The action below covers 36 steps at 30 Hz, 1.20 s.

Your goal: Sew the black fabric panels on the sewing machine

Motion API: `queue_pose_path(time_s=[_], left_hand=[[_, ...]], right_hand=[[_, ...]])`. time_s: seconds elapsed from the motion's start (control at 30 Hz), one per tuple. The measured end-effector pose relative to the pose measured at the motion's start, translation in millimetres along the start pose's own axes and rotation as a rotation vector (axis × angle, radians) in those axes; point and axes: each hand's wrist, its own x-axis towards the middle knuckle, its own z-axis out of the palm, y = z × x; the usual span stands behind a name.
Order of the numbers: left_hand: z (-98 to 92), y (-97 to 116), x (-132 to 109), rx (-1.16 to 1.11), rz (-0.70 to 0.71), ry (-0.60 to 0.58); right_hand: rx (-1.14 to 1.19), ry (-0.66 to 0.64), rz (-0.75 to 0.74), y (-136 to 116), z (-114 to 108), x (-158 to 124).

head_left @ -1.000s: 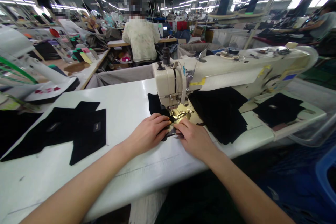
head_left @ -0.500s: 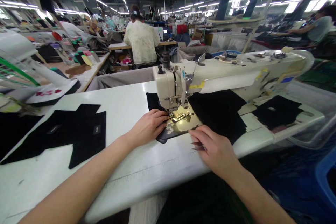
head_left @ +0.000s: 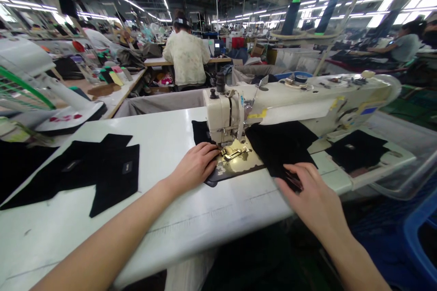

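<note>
Left hand [head_left: 194,167] flat, fingers [head_left: 210,151] open beside presser foot [head_left: 232,153]; right hand [head_left: 312,193], fingers [head_left: 292,177] on black fabric [head_left: 283,145], grip unclear.

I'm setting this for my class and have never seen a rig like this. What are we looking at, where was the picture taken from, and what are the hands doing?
This view comes from a camera worn on the person's head, looking forward and down. The cream machine is an industrial sewing machine on a white table. Cut black fabric pieces lie to its left, and a black fabric pile lies to its right. The left hand rests flat near the brass-coloured plate. The right hand touches the pile's near edge. Neither clearly grips anything.
</note>
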Motion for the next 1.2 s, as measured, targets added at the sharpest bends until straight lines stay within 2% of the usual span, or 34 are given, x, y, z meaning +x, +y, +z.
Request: queue_pose_path(time_s=[0.13, 0.23, 0.33, 0.47, 0.6, 0.67, 0.77, 0.8, 0.87, 0.93, 1.03, 1.1, 1.2], left_hand=[[9.9, -7, -2, -0.005, -0.094, -0.02], [12.9, -12, -3, -0.014, -0.107, -0.04], [9.4, -18, -16, -0.012, -0.146, -0.037], [-7.3, -35, -59, -0.009, -0.259, -0.049], [-37.5, -43, -94, -0.02, -0.438, -0.041], [-52.4, -31, -93, -0.04, -0.514, 0.007], [-65.9, 13, -73, -0.248, -0.598, 0.068], [-67.4, 33, -63, -0.41, -0.64, 0.034], [-66.0, 74, -43, -0.879, -0.654, -0.15], [-59.8, 109, -25, -1.338, -0.681, -0.225], [-45.3, 137, -6, -1.69, -0.704, -0.131], [-34.9, 140, 1, -1.798, -0.717, -0.013], [-22.2, 131, 1, -1.86, -0.756, 0.063]], right_hand=[[0.127, 0.039, 0.006, 3, -1, 2], [0.121, 0.034, 0.079, 4, -1, 7], [0.075, 0.014, 0.111, 4, 2, 12], [0.03, -0.03, 0.094, 4, 5, 17], [0.104, 0.067, 0.074, 5, 0, 21], [0.139, 0.186, 0.059, 4, -6, 23], [0.148, 0.344, -0.029, -5, -17, 21], [0.156, 0.361, -0.071, -10, -20, 19], [0.186, 0.336, -0.175, -22, -26, 11], [0.24, 0.252, -0.282, -35, -29, -1], [0.437, 0.102, -0.368, -51, -30, -21], [0.639, -0.037, -0.277, -55, -31, -33], [0.932, -0.337, 0.079, -54, -36, -44]])
